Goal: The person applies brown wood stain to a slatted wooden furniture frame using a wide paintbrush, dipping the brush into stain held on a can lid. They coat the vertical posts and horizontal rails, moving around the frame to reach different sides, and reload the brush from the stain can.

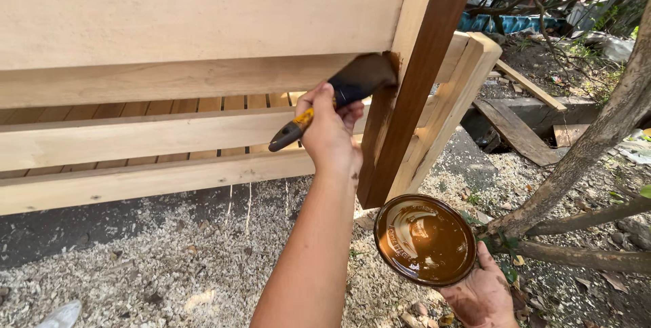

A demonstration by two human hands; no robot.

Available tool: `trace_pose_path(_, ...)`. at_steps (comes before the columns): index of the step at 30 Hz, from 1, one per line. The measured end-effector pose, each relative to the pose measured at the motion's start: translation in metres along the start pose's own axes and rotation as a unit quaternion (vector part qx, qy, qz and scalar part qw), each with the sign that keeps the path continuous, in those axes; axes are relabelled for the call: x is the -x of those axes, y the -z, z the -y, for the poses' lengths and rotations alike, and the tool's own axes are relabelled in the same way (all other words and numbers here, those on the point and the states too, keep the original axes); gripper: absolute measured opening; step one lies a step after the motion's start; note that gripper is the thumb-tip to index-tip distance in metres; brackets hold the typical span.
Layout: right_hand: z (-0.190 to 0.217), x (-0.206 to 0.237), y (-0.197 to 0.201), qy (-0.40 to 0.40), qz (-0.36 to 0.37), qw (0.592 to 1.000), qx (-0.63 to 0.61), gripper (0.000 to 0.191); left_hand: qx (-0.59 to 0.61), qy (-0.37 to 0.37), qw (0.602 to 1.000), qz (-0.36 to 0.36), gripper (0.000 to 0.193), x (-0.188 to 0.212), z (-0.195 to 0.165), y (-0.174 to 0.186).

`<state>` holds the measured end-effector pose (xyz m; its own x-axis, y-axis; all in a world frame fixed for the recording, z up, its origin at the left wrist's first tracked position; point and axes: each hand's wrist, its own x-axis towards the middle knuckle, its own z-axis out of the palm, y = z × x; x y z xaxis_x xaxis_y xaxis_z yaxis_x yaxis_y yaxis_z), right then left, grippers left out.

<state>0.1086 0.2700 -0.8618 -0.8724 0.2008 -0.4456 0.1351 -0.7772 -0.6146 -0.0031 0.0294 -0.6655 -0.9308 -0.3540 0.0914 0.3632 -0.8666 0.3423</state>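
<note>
I see my left hand [330, 131] raised in front of the wooden frame [169, 63], fingers wrapped tight around the handle of a paintbrush [339, 94]. The handle is yellow and black and sticks out down and to the left of the fist; the dark bristles point up and to the right and press into the corner where a pale horizontal rail meets the upright post [413, 97]. That post is already stained dark brown along its front face, while the boards and slats to its left are bare, light wood. A second, unstained upright stands just behind the dark one, toward the frame's right edge.

My right hand [485, 294] is low, near the bottom edge of the view, fingers and palm smeared with brown. It holds a round tin lid [425, 238] from below by its lower right rim, roughly level, with a pool of glossy brown stain filling it. The lid hangs just below the foot of the stained post, apart from it.

Under everything the ground [169, 267] is covered in wood shavings. A slanted tree trunk [597, 138] rises at the right, with scrap planks [519, 131] lying beyond the frame.
</note>
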Motion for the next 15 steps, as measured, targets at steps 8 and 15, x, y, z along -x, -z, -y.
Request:
trace_pose_path(8,0.006,0.001,0.003,-0.029,-0.015,0.998,-0.049,0.043,-0.033,0.05,0.997,-0.05,0.012,0.026,0.027,0.041)
trace_pose_path(15,0.001,-0.001,0.011,-0.048,0.04,0.995,-0.073,0.042,-0.301,0.018,0.947,-0.115,0.008,0.052,0.021,0.102)
